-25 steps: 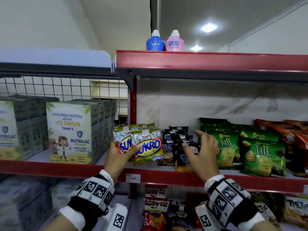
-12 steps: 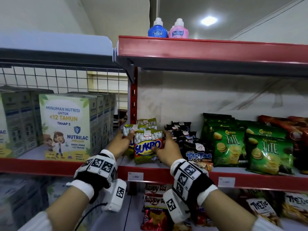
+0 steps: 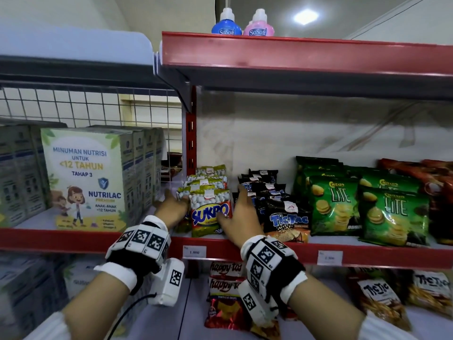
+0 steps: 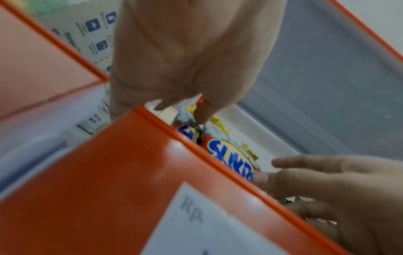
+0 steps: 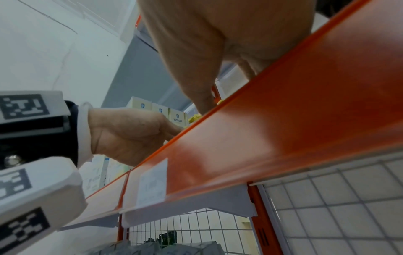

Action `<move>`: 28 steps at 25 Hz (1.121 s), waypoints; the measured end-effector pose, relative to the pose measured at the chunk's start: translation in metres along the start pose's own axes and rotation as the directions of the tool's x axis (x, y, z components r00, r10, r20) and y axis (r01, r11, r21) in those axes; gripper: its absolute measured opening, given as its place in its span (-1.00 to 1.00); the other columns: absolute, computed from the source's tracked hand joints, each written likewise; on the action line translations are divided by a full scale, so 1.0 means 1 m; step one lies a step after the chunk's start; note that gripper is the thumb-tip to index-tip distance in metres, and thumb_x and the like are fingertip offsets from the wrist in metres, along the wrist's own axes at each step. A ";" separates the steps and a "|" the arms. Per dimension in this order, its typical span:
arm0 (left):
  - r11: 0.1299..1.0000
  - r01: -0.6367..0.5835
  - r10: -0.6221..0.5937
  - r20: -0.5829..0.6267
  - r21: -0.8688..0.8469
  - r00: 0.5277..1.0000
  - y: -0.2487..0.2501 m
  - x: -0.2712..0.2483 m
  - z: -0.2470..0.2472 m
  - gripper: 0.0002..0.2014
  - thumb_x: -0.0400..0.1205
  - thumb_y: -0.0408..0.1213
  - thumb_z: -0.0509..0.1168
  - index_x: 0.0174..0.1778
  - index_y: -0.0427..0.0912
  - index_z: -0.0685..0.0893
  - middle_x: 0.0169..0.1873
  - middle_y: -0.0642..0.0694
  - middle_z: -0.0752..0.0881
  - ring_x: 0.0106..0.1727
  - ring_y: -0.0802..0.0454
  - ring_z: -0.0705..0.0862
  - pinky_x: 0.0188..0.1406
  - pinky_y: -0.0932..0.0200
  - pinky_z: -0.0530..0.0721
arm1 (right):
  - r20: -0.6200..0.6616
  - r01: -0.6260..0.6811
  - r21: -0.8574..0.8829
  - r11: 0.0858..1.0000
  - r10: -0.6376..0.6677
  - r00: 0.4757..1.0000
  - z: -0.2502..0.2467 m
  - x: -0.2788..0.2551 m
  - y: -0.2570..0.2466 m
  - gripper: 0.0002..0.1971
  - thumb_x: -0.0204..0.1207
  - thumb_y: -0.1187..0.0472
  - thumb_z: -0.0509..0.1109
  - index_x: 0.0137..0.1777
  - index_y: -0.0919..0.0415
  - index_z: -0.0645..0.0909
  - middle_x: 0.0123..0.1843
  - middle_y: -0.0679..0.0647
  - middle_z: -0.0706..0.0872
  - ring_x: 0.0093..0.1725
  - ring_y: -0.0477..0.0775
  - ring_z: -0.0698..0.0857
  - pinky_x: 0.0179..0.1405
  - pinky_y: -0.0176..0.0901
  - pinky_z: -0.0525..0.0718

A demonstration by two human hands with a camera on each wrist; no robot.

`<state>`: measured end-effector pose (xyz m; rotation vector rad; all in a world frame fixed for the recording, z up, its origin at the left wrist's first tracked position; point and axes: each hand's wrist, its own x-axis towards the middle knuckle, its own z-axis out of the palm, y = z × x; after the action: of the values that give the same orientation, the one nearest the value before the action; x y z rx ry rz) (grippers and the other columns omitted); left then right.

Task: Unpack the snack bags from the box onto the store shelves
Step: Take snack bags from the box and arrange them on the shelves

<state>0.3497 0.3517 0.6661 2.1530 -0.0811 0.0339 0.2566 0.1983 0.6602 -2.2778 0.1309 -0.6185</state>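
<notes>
Head view: squaring up Sukro bags on shelf, row running near to far; left hand and right hand flanking, fingers straight, pressing sides.

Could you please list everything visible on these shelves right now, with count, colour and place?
Sukro bags: a row, count unclear, red-yellow, middle shelf between the hands.
TicTac bags: several, black, right of Sukro.
Chitato Lite bags: several, green, further right.
Red bags: count unclear, far right.
Nutrilac boxes: several, pale green, left bay.
SoSoft bottles: two, blue and pink, top shelf.
Happy Tos bags: red, lower shelf.
Left hand: touching Sukro row.
Right hand: fingers straight, beside it.
</notes>
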 end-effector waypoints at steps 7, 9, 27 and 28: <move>0.905 -0.388 0.277 -0.453 -0.172 0.847 0.015 -0.062 0.023 -0.72 0.66 -0.31 0.27 0.27 -0.24 0.50 0.34 -0.32 0.37 0.14 -0.16 0.60 0.25 -0.01 0.57 | -0.240 0.298 0.081 0.951 -0.271 0.932 -0.031 -0.026 0.009 -0.54 0.56 0.26 0.34 0.46 0.21 0.39 0.22 0.03 0.54 0.26 0.03 0.54 0.30 -0.03 0.56; 0.854 -0.463 0.316 -0.467 -0.239 0.826 0.020 -0.079 0.040 -0.81 0.68 -0.32 0.25 0.18 -0.26 0.52 0.20 -0.24 0.53 -0.09 0.06 0.60 0.07 0.04 0.62 | -0.270 0.382 0.089 0.920 -0.347 0.898 -0.045 -0.034 0.019 -0.77 0.57 0.30 0.34 0.21 0.23 0.58 0.02 -0.05 0.57 0.10 0.02 0.59 0.12 -0.06 0.61; 0.837 -0.196 0.189 -0.067 -0.511 0.980 0.048 -0.278 0.387 -0.95 0.69 -0.38 0.20 0.03 -0.20 0.52 -0.16 -0.23 0.64 -0.33 -0.06 0.57 -0.31 0.11 0.57 | -0.032 0.194 0.044 0.980 -0.193 0.981 -0.219 -0.193 0.320 -0.84 0.56 0.31 0.33 0.10 0.19 0.65 -0.03 0.01 0.65 0.07 0.00 0.55 0.10 -0.42 0.39; 0.844 -0.166 0.174 -0.034 -0.510 0.984 0.041 -0.282 0.402 -0.92 0.68 -0.42 0.21 0.06 -0.23 0.51 -0.11 -0.25 0.65 -0.27 -0.09 0.60 -0.24 0.08 0.59 | -0.005 0.166 0.045 0.985 -0.166 0.986 -0.220 -0.201 0.333 -0.82 0.54 0.33 0.33 0.12 0.20 0.64 -0.02 0.02 0.65 0.09 0.00 0.55 0.08 -0.39 0.41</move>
<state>0.0623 0.0065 0.4627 1.6046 -0.2611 0.0908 0.0071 -0.1253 0.4790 -2.2596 -0.0725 -0.7015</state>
